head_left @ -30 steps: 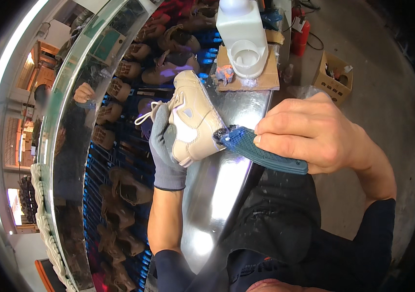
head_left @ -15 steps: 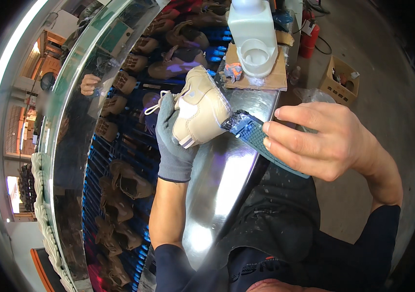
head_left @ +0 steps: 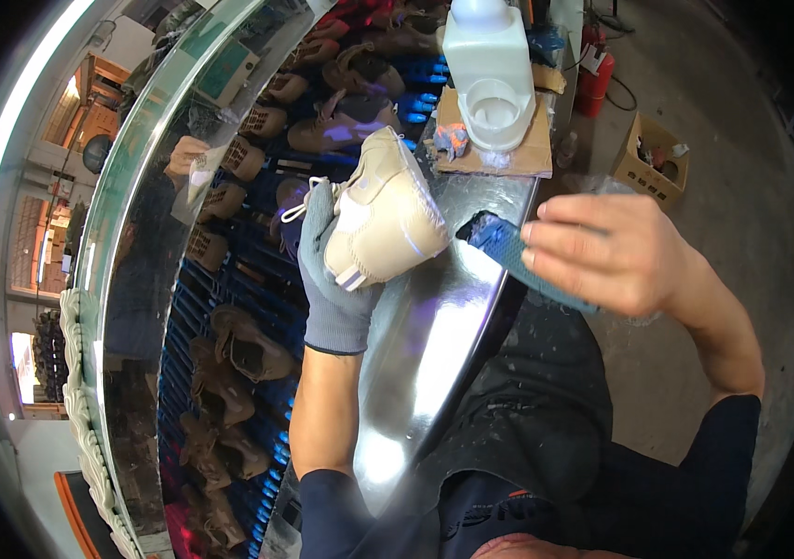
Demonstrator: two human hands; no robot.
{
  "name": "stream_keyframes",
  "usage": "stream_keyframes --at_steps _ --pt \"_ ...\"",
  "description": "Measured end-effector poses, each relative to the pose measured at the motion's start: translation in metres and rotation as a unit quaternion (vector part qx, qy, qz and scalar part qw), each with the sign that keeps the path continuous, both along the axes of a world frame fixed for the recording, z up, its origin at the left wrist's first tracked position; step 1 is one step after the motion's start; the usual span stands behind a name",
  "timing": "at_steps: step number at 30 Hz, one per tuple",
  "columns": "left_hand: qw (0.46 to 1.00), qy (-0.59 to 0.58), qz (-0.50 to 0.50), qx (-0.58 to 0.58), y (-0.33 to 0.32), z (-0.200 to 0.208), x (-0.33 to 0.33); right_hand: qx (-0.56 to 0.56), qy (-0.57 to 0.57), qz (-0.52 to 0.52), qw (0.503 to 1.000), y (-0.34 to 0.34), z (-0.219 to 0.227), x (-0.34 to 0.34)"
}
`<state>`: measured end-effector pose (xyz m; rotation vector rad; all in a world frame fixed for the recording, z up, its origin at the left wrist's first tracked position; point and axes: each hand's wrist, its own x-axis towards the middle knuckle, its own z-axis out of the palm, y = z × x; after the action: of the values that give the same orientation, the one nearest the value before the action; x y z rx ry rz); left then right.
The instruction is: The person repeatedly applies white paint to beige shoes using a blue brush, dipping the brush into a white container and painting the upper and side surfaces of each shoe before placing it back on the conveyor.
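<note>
A beige shoe (head_left: 386, 219) with a white lace is tilted in my left hand (head_left: 318, 242), which wears a grey glove and is closed around it. Most of the gloved fingers are hidden behind the shoe. My right hand (head_left: 606, 252), bare and blurred, grips a brush (head_left: 518, 256) with a blue textured handle and dark bristles. A short gap separates the bristles from the shoe's sole edge. Beneath both lies a shiny metal ledge (head_left: 425, 345).
Several brown shoes (head_left: 248, 345) lie on a blue-lit roller conveyor (head_left: 183, 326) to the left. A white plastic bottle (head_left: 490, 74) stands on cardboard (head_left: 536, 158) ahead. Another person's hand (head_left: 184, 156) shows beyond a clear panel. A carton (head_left: 650, 168) and a red extinguisher (head_left: 594, 84) are right.
The brush has come away from the shoe's edge, moving right with my right hand. The shoe has tilted slightly. The other person's hand now has a pale piece in it.
</note>
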<state>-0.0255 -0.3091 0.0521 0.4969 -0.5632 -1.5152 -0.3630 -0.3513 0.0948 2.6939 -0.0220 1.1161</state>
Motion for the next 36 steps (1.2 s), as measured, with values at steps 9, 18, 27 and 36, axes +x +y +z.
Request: stream_keyframes --at_steps 9,18,27,36 --pt "0.998 0.056 0.029 0.001 0.039 -0.052 -0.033 0.496 -0.234 0.220 0.807 0.046 -0.081 0.050" --pt "0.999 0.026 0.013 0.038 0.025 -0.083 -0.033 0.539 -0.388 0.122 0.738 -0.039 -0.073 0.069" --pt "0.998 0.034 0.027 0.046 0.043 -0.096 -0.026 0.317 -0.232 0.127 0.911 0.069 -0.119 0.068" --pt "0.994 0.045 0.095 0.020 0.063 -0.106 0.000 0.513 -0.178 0.198 0.816 0.058 -0.093 0.073"
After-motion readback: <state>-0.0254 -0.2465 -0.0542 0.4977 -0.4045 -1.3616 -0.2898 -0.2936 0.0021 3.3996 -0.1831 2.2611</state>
